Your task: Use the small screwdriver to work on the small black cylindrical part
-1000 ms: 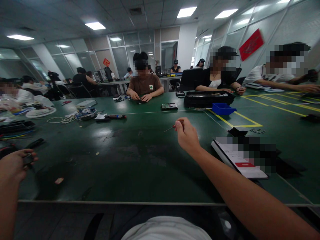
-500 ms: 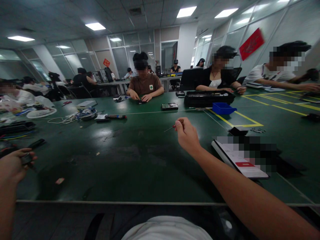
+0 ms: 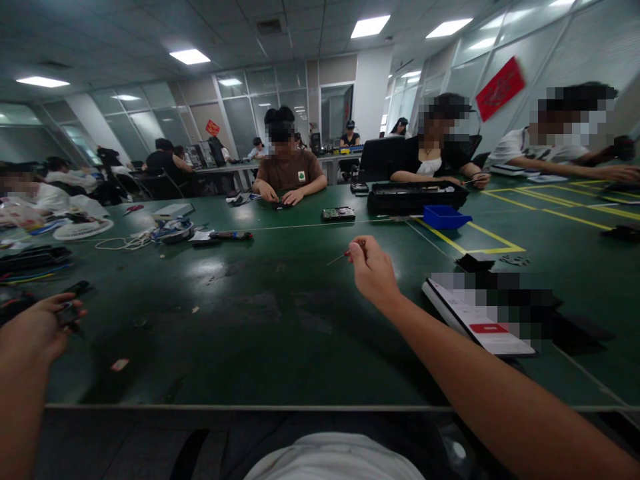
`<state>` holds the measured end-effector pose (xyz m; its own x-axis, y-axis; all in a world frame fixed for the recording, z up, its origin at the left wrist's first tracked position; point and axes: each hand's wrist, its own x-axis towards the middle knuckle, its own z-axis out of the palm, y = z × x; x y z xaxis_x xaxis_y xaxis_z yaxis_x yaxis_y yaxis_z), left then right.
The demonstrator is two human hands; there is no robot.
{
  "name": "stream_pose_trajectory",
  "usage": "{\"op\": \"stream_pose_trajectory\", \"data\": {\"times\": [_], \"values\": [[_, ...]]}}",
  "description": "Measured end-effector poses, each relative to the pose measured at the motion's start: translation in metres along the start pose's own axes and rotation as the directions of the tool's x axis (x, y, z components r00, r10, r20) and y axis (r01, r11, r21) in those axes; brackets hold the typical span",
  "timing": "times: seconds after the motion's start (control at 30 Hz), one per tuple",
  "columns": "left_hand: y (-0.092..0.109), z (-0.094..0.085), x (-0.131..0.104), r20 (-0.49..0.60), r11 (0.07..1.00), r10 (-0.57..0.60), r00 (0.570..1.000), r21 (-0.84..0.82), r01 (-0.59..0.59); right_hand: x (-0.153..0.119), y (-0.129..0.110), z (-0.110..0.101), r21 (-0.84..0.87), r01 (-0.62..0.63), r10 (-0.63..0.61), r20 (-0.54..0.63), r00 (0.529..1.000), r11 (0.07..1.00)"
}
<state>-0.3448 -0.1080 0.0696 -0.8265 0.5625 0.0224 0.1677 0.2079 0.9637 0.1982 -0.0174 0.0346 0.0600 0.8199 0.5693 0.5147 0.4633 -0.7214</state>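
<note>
My right hand [image 3: 374,272] is closed around a small screwdriver [image 3: 338,259] above the middle of the green table. Its thin shaft points left, and a bit of red handle shows at my fingers. At the left edge, my left hand [image 3: 37,330] grips a small dark object [image 3: 69,313] with a shiny face, its kind unclear. Just beyond that hand lies a black handle-like thing [image 3: 79,288]. Nearest to my right forearm is a white and red booklet or box [image 3: 487,323], partly pixelated.
Beyond my right hand are a hard drive [image 3: 339,213], a blue bin [image 3: 445,217] and a long black case [image 3: 417,199]. Coiled cables [image 3: 173,230] and a black screwdriver-like tool [image 3: 227,235] lie further left. Across the table a person [image 3: 290,167] works with both hands.
My left hand has shifted right and slightly forward, still gripping the small dark object. My right hand and the screwdriver stay almost in place.
</note>
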Motion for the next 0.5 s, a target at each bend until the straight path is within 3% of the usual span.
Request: {"op": "stream_pose_trajectory", "data": {"times": [0.13,0.27,0.37,0.5], "values": [[0.014,0.033,-0.019,0.026,0.993,-0.007,1.000,-0.121,0.010,-0.001,-0.001,0.000,-0.002,0.006,-0.006,0.003,1.000,1.000],[0.031,0.079,-0.039,0.203,0.977,0.023,0.979,-0.212,0.021,-0.001,0.001,0.000,-0.002,0.006,-0.006,-0.006,1.000,1.000],[0.045,0.118,-0.063,0.333,0.955,0.089,0.939,-0.295,0.014,0.000,0.002,0.000,-0.001,0.001,-0.001,-0.019,1.000,1.000],[0.062,0.174,-0.109,0.502,0.928,0.179,0.846,-0.372,0.024,0.000,0.003,-0.001,0.008,0.002,-0.002,-0.022,1.000,1.000]]}}
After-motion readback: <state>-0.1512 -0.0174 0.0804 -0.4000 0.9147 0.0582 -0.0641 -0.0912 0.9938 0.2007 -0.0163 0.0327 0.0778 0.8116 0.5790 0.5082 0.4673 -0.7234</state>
